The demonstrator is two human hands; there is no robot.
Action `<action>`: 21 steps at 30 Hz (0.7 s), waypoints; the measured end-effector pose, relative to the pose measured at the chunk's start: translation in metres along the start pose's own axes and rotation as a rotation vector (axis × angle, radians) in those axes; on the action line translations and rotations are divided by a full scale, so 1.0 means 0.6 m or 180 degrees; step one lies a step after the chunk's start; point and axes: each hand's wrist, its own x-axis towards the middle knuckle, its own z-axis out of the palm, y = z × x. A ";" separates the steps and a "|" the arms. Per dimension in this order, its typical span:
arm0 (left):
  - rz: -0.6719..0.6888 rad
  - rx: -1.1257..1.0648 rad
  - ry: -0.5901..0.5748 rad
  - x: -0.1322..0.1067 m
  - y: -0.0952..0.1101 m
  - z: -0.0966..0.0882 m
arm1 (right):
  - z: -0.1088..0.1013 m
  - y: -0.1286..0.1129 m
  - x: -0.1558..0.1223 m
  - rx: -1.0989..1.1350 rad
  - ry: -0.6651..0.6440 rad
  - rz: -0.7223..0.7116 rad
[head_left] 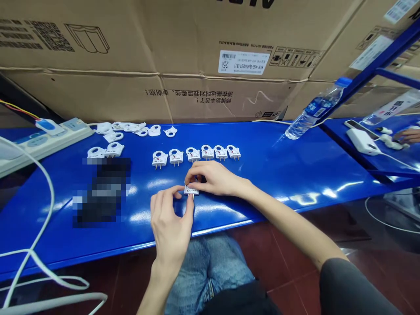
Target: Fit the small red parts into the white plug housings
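Note:
A small white two-pin plug [190, 191] with a printed face is between my two hands, close to the front of the blue bench. My right hand [218, 177] pinches it from the upper right, hiding much of its top. From the left, my left hand [170, 221] closes on it with the thumb by the pins and the index finger at its upper edge. Beyond my hands, a row of several similar plugs [176, 156] faces me; each has a ring-shaped top, and dark and red wires show in them.
White ring-topped covers [131, 127] lie at the back left, near two more plug bodies [113, 149]. A blurred dark object [105, 192] rests left of my hands. A power strip [75, 131], white cables [49, 197], a tilted water bottle [315, 111] and cardboard boxes [193, 52] surround the bench.

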 end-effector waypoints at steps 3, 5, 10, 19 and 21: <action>-0.0017 0.0010 0.0014 0.000 0.002 0.000 | 0.001 0.000 0.000 -0.0091 0.0007 0.0020; -0.0021 0.0005 -0.0002 0.000 0.003 0.000 | 0.002 -0.001 0.001 -0.0104 -0.0017 0.0071; -0.0061 0.0057 -0.0052 0.000 0.003 0.000 | 0.005 -0.002 0.002 -0.0068 0.0001 0.0070; -0.0136 0.0019 -0.0065 -0.001 -0.003 0.004 | 0.007 -0.002 0.002 -0.0042 -0.0023 0.0076; -0.0114 0.0032 -0.0064 -0.001 -0.004 0.005 | 0.006 -0.003 0.003 -0.0048 -0.0025 0.0083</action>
